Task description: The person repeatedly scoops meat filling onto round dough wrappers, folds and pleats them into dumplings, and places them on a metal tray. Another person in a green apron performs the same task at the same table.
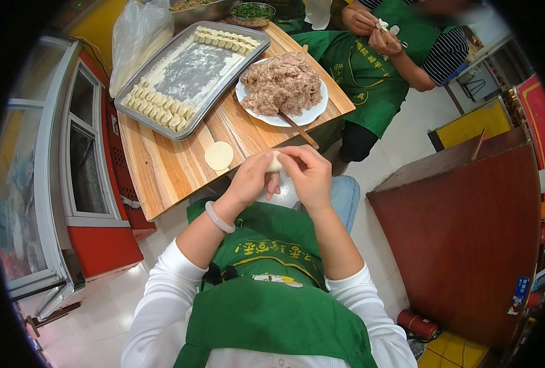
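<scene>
white dough wraps the dumpling (275, 162), held up between both hands just off the near edge of the wooden table (156, 178). the left hand (252, 178) cradles it from the left, while the right hand (309, 175) pinches it from the right with thumb and fingertips; both are grasping it, and much of it is hidden behind the fingers. it should be very light, soft and easily dented, its skin thin enough to split under a hard squeeze. the rim looks the best place to press, with the belly only supported. the round wrapper (219, 156), flat on the table to the left of the hands, is likely limp and stretchy, best lifted by its edge. farther off, the metal tray (175, 136) carries rows of dumplings at its near left and far right ends, with white powder between that probably stops sticking. right of the tray, the meat filling (284, 80) looks dense and sticky.
</scene>
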The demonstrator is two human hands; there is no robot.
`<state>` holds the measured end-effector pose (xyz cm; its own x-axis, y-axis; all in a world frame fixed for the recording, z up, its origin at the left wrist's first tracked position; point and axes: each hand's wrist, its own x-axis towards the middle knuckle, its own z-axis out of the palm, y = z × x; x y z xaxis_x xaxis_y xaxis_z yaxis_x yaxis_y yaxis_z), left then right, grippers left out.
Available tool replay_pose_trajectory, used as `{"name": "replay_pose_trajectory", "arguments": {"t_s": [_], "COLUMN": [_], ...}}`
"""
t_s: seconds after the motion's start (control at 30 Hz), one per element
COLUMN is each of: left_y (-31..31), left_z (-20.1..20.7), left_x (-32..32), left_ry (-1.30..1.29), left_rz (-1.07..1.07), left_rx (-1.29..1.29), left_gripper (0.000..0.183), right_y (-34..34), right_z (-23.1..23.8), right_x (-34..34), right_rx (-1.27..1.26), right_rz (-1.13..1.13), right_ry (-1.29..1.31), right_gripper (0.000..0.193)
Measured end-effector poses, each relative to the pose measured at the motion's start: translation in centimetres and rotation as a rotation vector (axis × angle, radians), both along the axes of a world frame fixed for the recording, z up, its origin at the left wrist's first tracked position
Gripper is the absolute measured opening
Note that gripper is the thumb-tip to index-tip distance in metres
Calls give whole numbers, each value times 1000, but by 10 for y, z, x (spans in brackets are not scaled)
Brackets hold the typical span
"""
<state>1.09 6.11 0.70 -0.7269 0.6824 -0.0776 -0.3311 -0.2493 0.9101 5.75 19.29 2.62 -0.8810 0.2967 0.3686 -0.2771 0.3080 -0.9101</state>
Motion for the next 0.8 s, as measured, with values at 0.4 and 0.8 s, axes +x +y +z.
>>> {"name": "replay_pose_trajectory", "arguments": {"t_s": [0.4, 0.8], "left_y": [9, 21], "left_z": [-3, -19], "left_x": [-1, 1], "left_ry": [-185, -157], "left_rz": [126, 129], "left_rx": [86, 136], "left_gripper": [35, 34], "right_y": [0, -2], "right_z": [2, -13], "right_x": [-10, -11], "right_rx": [420, -926], "right_rz": [-94, 291], "right_ry": [156, -368], "right_gripper": [7, 41]}}
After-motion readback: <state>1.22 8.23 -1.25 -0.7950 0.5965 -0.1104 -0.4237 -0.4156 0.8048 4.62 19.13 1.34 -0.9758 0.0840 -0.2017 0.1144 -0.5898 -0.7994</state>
